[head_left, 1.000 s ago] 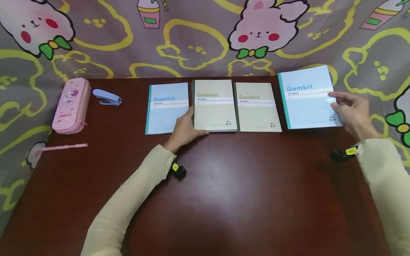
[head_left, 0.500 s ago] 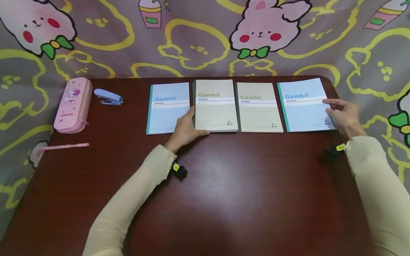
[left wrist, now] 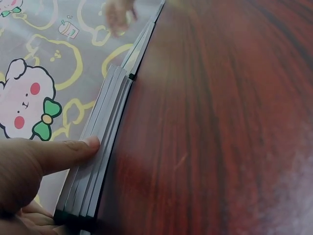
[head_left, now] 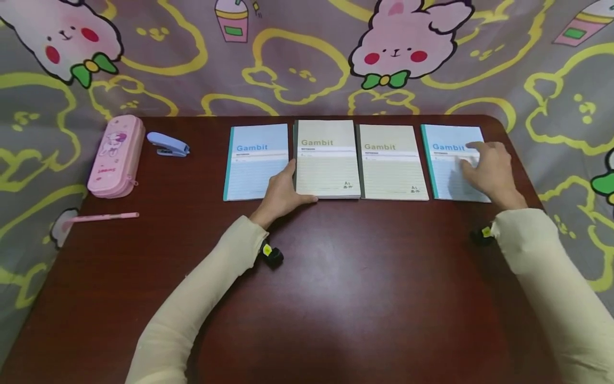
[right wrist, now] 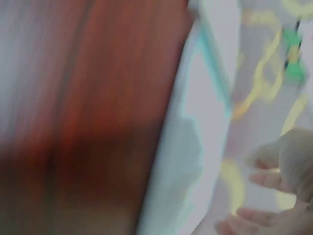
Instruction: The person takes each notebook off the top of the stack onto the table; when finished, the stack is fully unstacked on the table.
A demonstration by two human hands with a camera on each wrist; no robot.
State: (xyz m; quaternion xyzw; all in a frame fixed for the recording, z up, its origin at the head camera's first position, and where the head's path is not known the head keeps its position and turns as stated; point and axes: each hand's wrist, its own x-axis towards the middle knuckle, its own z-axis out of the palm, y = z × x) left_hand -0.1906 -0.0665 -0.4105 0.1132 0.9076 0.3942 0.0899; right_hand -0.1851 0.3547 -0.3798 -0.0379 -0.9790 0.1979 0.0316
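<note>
My left hand (head_left: pixel 284 193) holds the near left corner of a stack of cream Gambit notebooks (head_left: pixel 331 165). In the left wrist view the thumb (left wrist: pixel 73 152) presses across the stacked page edges (left wrist: pixel 100 142), and the fingers lie along the spine side. My right hand (head_left: pixel 494 173) hovers over the blue notebook (head_left: pixel 443 176) at the far right, fingers spread and holding nothing. The right wrist view is blurred, with the hand (right wrist: pixel 288 181) apart from the notebook (right wrist: pixel 190 122). Between stack and right blue notebook lies a single cream notebook (head_left: pixel 390 170).
Another blue notebook (head_left: pixel 256 173) lies left of the stack. Farther left on the dark wooden table (head_left: pixel 360 298) are a pale blue stapler (head_left: pixel 168 144), a pink pencil case (head_left: pixel 116 157) and a pink pen (head_left: pixel 105 217). A patterned curtain (head_left: pixel 307 48) stands behind the table.
The right hand has lowered the blue notebook flat at the right end of the row, let go, and moved left over it. The left hand has stayed at the stack.
</note>
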